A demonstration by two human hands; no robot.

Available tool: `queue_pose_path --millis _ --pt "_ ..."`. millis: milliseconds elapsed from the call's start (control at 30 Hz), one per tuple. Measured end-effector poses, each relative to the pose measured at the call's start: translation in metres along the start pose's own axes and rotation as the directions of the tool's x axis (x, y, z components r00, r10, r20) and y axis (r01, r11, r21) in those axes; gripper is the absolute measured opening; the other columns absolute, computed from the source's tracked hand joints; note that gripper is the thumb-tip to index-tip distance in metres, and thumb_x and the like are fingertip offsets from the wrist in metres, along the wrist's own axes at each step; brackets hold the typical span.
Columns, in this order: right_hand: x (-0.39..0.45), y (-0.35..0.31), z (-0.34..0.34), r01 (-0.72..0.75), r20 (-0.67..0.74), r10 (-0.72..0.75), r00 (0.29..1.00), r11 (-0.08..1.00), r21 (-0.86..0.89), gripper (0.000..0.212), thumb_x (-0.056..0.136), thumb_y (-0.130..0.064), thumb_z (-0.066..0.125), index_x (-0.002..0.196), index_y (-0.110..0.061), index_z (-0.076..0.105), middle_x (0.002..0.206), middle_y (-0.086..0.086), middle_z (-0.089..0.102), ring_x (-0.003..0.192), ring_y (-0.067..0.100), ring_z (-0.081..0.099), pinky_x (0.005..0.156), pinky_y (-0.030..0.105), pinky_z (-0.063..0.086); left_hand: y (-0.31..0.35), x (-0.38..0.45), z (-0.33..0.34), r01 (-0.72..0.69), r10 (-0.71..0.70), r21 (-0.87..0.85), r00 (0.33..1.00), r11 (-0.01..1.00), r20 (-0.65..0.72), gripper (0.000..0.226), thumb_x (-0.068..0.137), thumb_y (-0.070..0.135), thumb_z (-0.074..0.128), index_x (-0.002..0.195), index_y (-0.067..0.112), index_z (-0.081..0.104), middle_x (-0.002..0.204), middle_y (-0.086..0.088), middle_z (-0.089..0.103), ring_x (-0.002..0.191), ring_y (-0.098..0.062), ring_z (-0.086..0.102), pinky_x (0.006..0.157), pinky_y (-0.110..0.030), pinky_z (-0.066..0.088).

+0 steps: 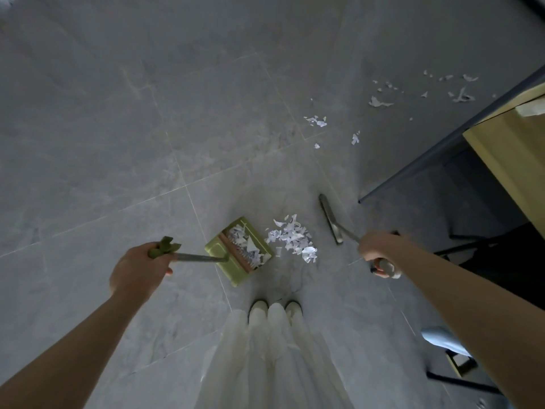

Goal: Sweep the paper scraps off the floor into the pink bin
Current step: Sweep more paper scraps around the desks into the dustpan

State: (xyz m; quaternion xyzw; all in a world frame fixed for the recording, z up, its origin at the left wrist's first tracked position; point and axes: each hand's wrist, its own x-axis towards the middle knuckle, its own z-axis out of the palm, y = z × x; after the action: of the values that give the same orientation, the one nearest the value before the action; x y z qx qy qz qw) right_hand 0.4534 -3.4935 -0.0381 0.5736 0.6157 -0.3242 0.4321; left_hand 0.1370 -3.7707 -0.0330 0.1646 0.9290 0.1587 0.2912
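Green dustpan [240, 250] gripped by left hand [141, 268], paper scraps [293, 239] beside it; right hand [377, 249] seemingly gripping broom [331, 219]

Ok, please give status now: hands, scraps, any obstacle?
Left hand grips dustpan handle; right hand grips broom. Scrap pile between them. Nothing blocking.

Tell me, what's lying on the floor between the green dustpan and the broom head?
A heap of white paper scraps lies on the grey tiles between the dustpan and the broom head, as the head view shows.
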Motion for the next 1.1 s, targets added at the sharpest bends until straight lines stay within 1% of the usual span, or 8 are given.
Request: queue_pose_path --millis 167,400,500,600,767,833,933,1100 --pt "0.003 0.006 0.019 0.025 0.004 -0.025 1.000 0.998 0.054 0.007 0.094 -0.007 0.046 0.100 -0.009 0.043 0.072 0.002 0.043 0.059 0.012 0.045 0.049 0.021 0.040 0.008 0.010 -0.001 -0.054 0.045 0.150 0.997 0.987 0.061 0.024 0.092 0.044 0.061 0.080 0.026 0.071 0.062 0.008 0.068 0.051 -0.018 0.059 0.056 -0.026 0.042" --pt "0.005 -0.007 0.041 0.011 0.050 -0.022 0.999 0.978 0.209 0.009 0.098 -0.010 0.038 0.091 -0.008 0.043 0.073 0.003 0.045 0.059 0.013 0.049 0.049 0.023 0.045 0.011 0.023 0.002 -0.089 0.069 0.273 0.994 0.958 0.081 0.029 0.091 0.045 0.060 0.070 0.027 0.066 0.059 0.010 0.067 0.052 -0.017 0.063 0.060 -0.029 0.051" --pt "0.010 -0.017 0.045 -0.120 0.139 0.077 0.987 0.935 0.333 0.012 0.097 -0.007 0.040 0.088 -0.003 0.048 0.074 0.009 0.049 0.057 0.016 0.048 0.040 0.025 0.044 0.011 0.026 0.004 -0.094 0.073 0.304 0.994 0.948 0.078 0.029 0.092 0.044 0.060 0.069 0.026 0.066 0.059 0.010 0.067 0.054 -0.017 0.064 0.060 -0.027 0.050" --pt "0.007 -0.030 0.047 -0.171 0.185 0.100 0.978 0.893 0.417 0.014 0.094 -0.003 0.042 0.083 0.001 0.050 0.072 0.013 0.052 0.054 0.018 0.051 0.044 0.027 0.043 0.011 0.029 0.008 -0.078 0.054 0.312 0.995 0.947 0.086 0.028 0.091 0.044 0.059 0.070 0.026 0.066 0.059 0.008 0.067 0.055 -0.017 0.064 0.062 -0.030 0.052" --pt "0.000 -0.048 0.054 -0.094 0.159 0.026 0.987 0.896 0.434 0.012 0.094 -0.003 0.046 0.101 0.004 0.052 0.077 0.016 0.055 0.060 0.020 0.055 0.050 0.029 0.045 0.011 0.032 0.015 -0.086 0.059 0.338 0.994 0.937 0.089 0.029 0.091 0.042 0.057 0.070 0.024 0.065 0.062 0.004 0.068 0.057 -0.019 0.065 0.064 -0.033 0.055" --pt "-0.005 -0.053 0.058 -0.065 0.151 0.000 0.989 0.904 0.422 0.009 0.093 -0.003 0.047 0.091 0.002 0.053 0.075 0.015 0.056 0.062 0.021 0.056 0.051 0.028 0.046 0.013 0.035 0.014 -0.086 0.057 0.330 0.994 0.940 0.098 0.028 0.091 0.043 0.056 0.071 0.024 0.065 0.063 0.004 0.068 0.058 -0.019 0.065 0.065 -0.033 0.054" --pt "-0.012 -0.061 0.063 0.002 0.126 -0.056 0.990 0.918 0.396 0.021 0.090 -0.002 0.048 0.072 -0.010 0.044 0.073 0.008 0.052 0.059 0.018 0.054 0.051 0.025 0.047 0.017 0.036 0.017 -0.082 0.053 0.307 0.993 0.948 0.101 0.024 0.089 0.041 0.057 0.073 0.025 0.065 0.065 0.004 0.068 0.061 -0.018 0.064 0.067 -0.034 0.054" --pt "-0.013 -0.069 0.067 0.027 0.121 -0.077 0.990 0.930 0.365 0.019 0.091 -0.005 0.049 0.073 -0.008 0.046 0.075 0.011 0.058 0.061 0.020 0.057 0.053 0.024 0.047 0.024 0.037 0.026 -0.091 0.063 0.257 0.991 0.962 0.118 0.022 0.087 0.036 0.057 0.073 0.021 0.066 0.065 0.002 0.069 0.062 -0.021 0.066 0.069 -0.037 0.056"
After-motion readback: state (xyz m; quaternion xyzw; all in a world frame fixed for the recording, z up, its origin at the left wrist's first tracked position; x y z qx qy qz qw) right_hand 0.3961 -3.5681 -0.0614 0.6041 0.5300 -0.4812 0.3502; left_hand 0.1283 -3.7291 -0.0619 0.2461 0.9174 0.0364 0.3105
